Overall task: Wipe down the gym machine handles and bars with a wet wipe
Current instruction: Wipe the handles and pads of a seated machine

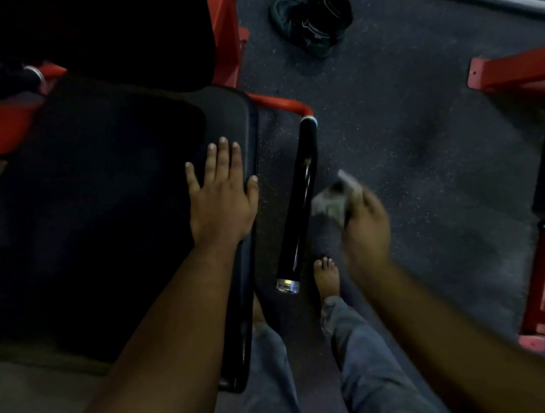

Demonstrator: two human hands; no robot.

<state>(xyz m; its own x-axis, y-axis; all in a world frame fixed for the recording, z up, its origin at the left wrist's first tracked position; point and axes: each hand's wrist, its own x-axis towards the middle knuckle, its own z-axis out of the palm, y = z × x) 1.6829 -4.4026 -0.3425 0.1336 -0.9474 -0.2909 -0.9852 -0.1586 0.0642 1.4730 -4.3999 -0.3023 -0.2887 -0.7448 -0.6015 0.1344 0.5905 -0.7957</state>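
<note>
A black padded handle (299, 203) with silver end caps juts from a red bar (283, 103) of the gym machine, right of the black seat pad (98, 206). My left hand (220, 198) lies flat with straight fingers on the seat pad's right edge. My right hand (364, 227), blurred, grips a crumpled grey wet wipe (333, 198) just right of the handle; the wipe looks slightly apart from the handle.
A black backrest (98, 33) rises behind the seat. Red frame parts (518, 72) of another machine stand at the right. Dark shoes (312, 16) lie on the speckled rubber floor (408, 146). My bare foot (327, 277) stands below the handle's end.
</note>
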